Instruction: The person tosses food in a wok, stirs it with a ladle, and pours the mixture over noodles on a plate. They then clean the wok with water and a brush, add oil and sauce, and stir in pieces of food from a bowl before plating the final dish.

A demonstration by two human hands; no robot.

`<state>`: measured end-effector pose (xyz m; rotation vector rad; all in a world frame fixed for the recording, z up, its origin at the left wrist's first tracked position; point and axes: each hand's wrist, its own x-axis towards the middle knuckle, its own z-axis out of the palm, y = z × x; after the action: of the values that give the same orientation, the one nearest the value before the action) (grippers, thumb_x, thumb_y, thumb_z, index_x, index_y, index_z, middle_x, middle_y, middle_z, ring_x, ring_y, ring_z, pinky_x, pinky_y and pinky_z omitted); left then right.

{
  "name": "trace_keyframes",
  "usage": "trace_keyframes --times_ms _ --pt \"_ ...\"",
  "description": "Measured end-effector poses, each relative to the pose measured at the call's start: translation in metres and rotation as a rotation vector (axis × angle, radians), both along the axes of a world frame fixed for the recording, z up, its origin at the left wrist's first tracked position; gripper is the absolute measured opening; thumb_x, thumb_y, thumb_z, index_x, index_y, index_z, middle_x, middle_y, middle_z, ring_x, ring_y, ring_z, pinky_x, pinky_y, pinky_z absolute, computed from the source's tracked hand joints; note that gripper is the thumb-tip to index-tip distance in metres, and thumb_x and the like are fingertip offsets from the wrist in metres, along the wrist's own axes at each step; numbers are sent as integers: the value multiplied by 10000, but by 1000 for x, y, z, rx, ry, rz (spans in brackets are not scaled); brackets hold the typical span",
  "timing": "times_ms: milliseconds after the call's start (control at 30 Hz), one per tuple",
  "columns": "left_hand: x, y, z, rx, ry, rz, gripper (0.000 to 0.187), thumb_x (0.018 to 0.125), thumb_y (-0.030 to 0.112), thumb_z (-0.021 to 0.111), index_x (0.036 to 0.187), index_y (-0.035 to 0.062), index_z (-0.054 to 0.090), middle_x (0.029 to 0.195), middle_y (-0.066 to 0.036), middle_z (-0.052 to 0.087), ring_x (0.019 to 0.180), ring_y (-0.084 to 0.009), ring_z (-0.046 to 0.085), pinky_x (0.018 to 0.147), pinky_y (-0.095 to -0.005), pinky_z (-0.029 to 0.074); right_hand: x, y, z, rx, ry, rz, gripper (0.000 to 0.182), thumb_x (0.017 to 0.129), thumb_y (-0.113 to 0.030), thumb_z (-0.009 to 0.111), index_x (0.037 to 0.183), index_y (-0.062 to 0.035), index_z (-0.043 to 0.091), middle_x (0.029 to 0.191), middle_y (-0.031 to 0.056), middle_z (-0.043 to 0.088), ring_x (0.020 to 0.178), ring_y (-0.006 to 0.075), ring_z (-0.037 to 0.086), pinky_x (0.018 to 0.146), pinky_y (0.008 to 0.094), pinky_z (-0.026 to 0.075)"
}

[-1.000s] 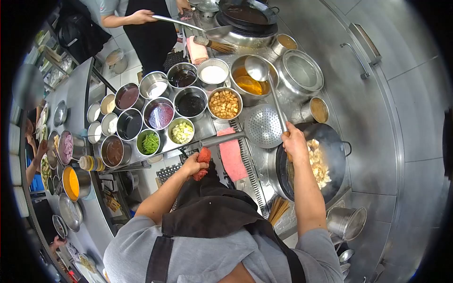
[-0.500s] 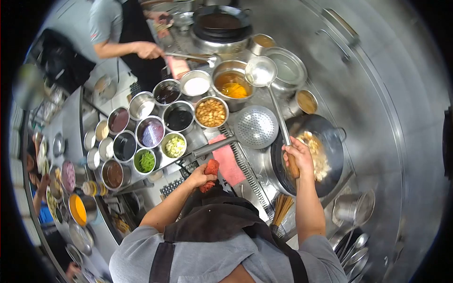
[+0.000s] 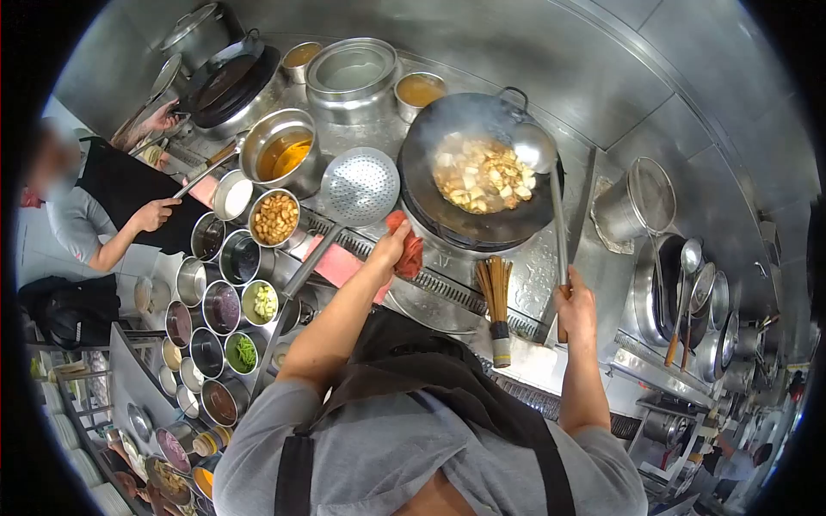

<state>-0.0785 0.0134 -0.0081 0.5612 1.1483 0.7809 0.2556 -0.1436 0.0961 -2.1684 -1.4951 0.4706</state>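
Note:
My right hand (image 3: 578, 305) is wrapped round the wooden grip of a long ladle (image 3: 557, 215), whose bowl rests at the right side of the black wok (image 3: 422, 142). Steam rises from pale cubes and browned pieces of food (image 3: 486, 176) inside the wok. Bunched in my left hand (image 3: 387, 254) is a red cloth (image 3: 409, 254), held just off the wok's near-left rim. A bamboo wok brush (image 3: 495, 301) stands between my two arms, in front of the wok. The perforated strainer (image 3: 361, 185) lies left of the wok, its handle pointing toward me.
Left are several metal pots of sauces and ingredients, including browned cubes (image 3: 275, 218) and a pot of amber liquid (image 3: 286, 155). A co-worker's hand (image 3: 155, 213) grips a long handle there. A lidded pot (image 3: 353, 73) stands behind; a mesh sieve (image 3: 651, 196) is at right.
The view has swung right. My right hand has brought the ladle from beside the pots to the wok's right side. My left hand, with the red cloth, has moved forward near the wok.

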Motion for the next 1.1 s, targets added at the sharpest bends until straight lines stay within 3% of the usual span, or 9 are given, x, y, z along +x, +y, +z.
trace_keyframes --times_ms 167,233,300,367,533,733,800,967,1100 --pt "76 20 -17 -49 27 -110 450 939 459 508 1052 23 531 838 -87 623 709 -190 627 590 -343 509 -2 -2 -32 62 366 -72 605 776 -54 588 1351 24 419 963 225 632 768 281 639 716 373 493" --pt "92 24 -23 -75 96 -9 427 939 460 500 1008 41 547 785 -96 612 643 -211 615 539 -365 500 -1 18 -55 83 -40 -89 590 782 -43 559 1357 -9 429 961 222 632 796 283 639 716 371 497" --pt "93 24 -18 -133 42 4 265 921 317 552 986 60 555 743 -94 600 601 -216 602 513 -368 496 6 39 -64 154 -153 -53 586 778 -52 552 1352 -26 439 886 216 642 751 308 642 693 386 504" --pt "95 22 -25 -50 130 -15 159 865 155 589 969 40 558 724 -87 592 569 -216 587 496 -371 493 4 62 -61 -142 158 -93 618 773 -84 549 1369 -1 409 953 260 641 914 372 629 839 433 479" --pt "93 19 -31 -18 59 79 153 805 78 614 928 -5 577 770 -96 613 602 -215 610 512 -374 505 -24 90 -55 -238 500 53 641 758 -106 568 1375 -23 412 963 237 650 878 361 638 807 419 492" --pt "91 27 -37 -62 -15 146 178 795 91 633 919 -29 590 826 -105 629 664 -218 629 545 -390 512 17 20 -60 17 -204 434 637 730 -29 565 1349 -135 462 973 224 642 778 390 631 737 450 515" --pt "92 25 -28 -77 -19 131 127 799 93 617 900 35 567 762 -89 596 602 -228 585 481 -412 485 39 -16 -47 -35 -241 417 641 727 -19 562 1346 -152 466 969 224 639 782 388 631 740 455 514" --pt "85 31 -53 -136 -175 -149 77 823 85 547 850 13 540 733 -112 562 570 -271 573 463 -428 473 54 -87 -25 -108 -107 243 627 723 -2 579 1335 -96 479 893 231 636 755 402 621 706 458 496" --pt "88 -41 16 -158 -206 53 32 836 48 455 852 40 482 623 -98 479 444 -248 456 401 -417 406 43 -141 26 -83 -160 152 617 738 -2 602 1339 -49 473 807 247 605 731 397 620 678 456 479"
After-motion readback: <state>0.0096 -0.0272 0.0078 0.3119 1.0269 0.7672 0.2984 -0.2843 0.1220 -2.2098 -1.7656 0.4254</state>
